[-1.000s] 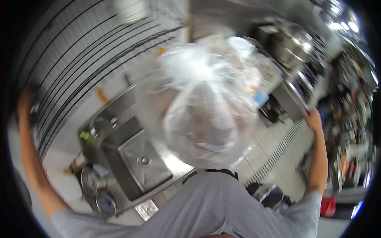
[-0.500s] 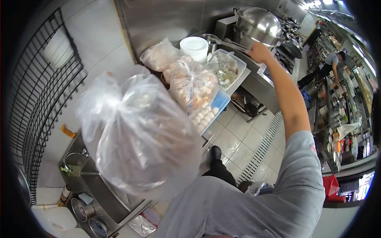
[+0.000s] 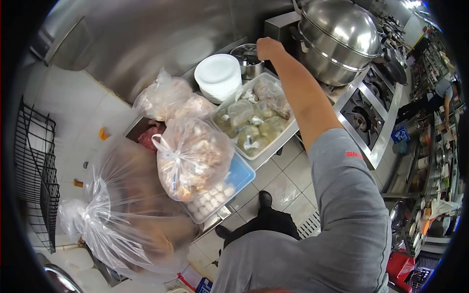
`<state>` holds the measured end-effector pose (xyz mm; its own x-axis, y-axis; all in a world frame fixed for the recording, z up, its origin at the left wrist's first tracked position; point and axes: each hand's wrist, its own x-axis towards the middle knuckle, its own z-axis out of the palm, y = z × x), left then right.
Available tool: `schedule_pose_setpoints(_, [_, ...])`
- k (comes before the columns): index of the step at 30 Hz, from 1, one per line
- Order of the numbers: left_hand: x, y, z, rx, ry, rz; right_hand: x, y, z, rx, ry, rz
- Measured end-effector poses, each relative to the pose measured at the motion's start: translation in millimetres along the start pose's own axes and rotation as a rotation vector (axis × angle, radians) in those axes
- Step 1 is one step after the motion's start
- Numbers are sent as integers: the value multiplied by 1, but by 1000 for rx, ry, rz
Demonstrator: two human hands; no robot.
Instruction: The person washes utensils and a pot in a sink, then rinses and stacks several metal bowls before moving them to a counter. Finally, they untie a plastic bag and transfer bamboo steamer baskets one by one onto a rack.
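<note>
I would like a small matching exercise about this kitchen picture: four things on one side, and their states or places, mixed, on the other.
Column 1
1. right hand
2. plates
3. large pot
4. sleeve

Column 2
A. grey, with red lettering
B. bare, next to the small steel pot
C. covered with a domed lid
D. white, in a stack

Right pairs: 1-B, 2-D, 3-C, 4-A
</note>
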<state>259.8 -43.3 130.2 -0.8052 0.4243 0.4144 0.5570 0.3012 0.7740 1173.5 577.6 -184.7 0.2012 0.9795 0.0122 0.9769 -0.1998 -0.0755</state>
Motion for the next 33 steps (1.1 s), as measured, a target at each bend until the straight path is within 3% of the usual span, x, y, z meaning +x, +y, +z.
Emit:
schedule_pose_setpoints(3, [-44,47,37,-19,-146,41,0,18,4,81,-186,-20])
schedule_pose_setpoints(6, [-85,83,77,-74,-361,115,-3,26,-19,231,-221,1])
schedule_pose_setpoints(9, [-96,80,116,-95,-636,247,21,27,-6,262,-520,-203])
schedule_pose_setpoints(10, [-160,131,156,-299,-727,162,13,23,-10,295,-482,-130])
schedule_pose_setpoints(12, [-214,171,197,-347,-910,138,-28,20,-7,341,-419,31])
schedule_pose_setpoints(15, [-255,177,232,-349,-981,194,-75,37,16,329,154,43])
schedule_pose_setpoints(19, [-298,163,263,-264,-1043,19,-98,54,-18,296,185,64])
schedule_pose_setpoints(22, [-342,166,286,-278,-1008,-59,-71,66,-15,244,376,-34])
schedule_pose_setpoints(27, [-397,142,316,-335,-1058,-221,-22,53,-53,155,390,-95])
schedule_pose_setpoints(28, [-409,134,319,-313,-1061,-233,-15,48,-68,137,251,-96])
schedule_pose_setpoints(31, [-456,136,332,-406,-966,-395,28,38,-58,151,249,-42])
schedule_pose_setpoints(33, [-473,119,329,-395,-950,-464,28,30,-53,220,195,-113])
